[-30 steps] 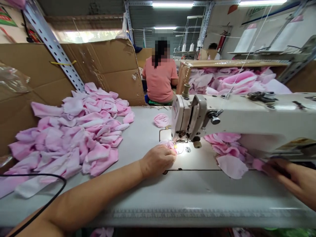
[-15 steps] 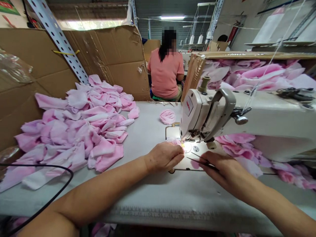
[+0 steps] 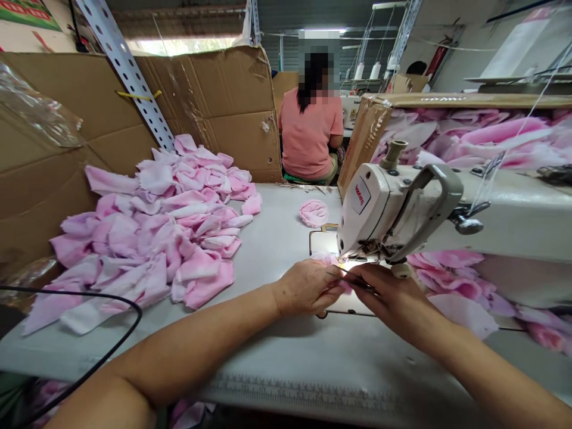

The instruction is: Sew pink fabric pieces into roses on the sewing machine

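Note:
My left hand is closed on a small piece of pink fabric just beside the needle area of the white sewing machine. Most of that piece is hidden behind the fingers. Slim dark tweezers are gripped in my right hand, their tips pointing left and reaching the fingertips of the left hand. The machine's lamp lights the plate under the needle. On the table behind the plate lies a round, gathered pink fabric piece.
A big heap of pink fabric pieces covers the table's left side, backed by cardboard. More pink pieces lie beneath the machine arm. An open carton of pink fabric stands behind it. A person sits further back. A black cable curves at left.
My right hand has moved left, bringing the tweezers from beside the plate to the left hand's fingertips. The whole view has shifted slightly, so the scene sits further right.

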{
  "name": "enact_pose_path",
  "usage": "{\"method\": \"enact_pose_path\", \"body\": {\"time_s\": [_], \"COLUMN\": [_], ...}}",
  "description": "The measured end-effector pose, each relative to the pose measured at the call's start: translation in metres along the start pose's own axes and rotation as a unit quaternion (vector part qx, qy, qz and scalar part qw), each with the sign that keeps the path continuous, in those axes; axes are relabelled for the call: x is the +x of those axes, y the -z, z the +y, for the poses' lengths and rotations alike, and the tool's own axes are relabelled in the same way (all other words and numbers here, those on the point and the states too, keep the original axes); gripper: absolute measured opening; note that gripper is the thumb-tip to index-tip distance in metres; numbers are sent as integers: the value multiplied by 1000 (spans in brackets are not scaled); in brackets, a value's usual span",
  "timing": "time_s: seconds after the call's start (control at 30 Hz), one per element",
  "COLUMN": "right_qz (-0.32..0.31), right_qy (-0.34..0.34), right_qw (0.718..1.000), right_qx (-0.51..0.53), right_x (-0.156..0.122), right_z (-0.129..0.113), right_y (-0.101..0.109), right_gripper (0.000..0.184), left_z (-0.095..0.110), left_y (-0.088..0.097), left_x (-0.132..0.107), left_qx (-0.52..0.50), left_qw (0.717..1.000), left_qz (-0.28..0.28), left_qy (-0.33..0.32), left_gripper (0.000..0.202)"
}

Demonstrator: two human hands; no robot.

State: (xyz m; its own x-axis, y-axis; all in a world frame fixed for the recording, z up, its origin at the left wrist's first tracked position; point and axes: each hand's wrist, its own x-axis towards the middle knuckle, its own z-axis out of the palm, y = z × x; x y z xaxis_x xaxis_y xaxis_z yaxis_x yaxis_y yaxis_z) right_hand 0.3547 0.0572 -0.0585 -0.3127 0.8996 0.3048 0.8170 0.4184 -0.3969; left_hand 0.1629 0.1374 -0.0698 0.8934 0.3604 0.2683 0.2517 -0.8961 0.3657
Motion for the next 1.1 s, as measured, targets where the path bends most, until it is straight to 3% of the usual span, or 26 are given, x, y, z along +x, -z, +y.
{"method": "enact_pose_path", "body": {"time_s": [0.13, 0.43, 0.73, 0.97, 1.1], "right_qz": [53, 77, 104, 112, 122], "right_qy": [-41, -204, -229, -263, -260], "right_qw": [997, 969, 950, 922, 925], "right_qx": [42, 117, 183, 263, 249], "right_x": [-5, -38, -38, -29, -26], "right_z": [-5, -9, -26, -40, -43], "right_y": [-2, -6, -27, -39, -45], "right_gripper": [18, 36, 34, 33, 32], "left_z": [1, 7, 11, 8, 8], "left_y": [-1, 5, 7, 2, 1], "left_x": [-1, -1, -2, -3, -3], "left_qx": [16, -26, -96, -89, -84], "left_qw": [1000, 997, 985, 982, 982], "left_qz": [9, 35, 54, 78, 80], "left_qy": [4, 69, 131, 150, 152], "left_gripper": [24, 32, 31, 28, 28]}}
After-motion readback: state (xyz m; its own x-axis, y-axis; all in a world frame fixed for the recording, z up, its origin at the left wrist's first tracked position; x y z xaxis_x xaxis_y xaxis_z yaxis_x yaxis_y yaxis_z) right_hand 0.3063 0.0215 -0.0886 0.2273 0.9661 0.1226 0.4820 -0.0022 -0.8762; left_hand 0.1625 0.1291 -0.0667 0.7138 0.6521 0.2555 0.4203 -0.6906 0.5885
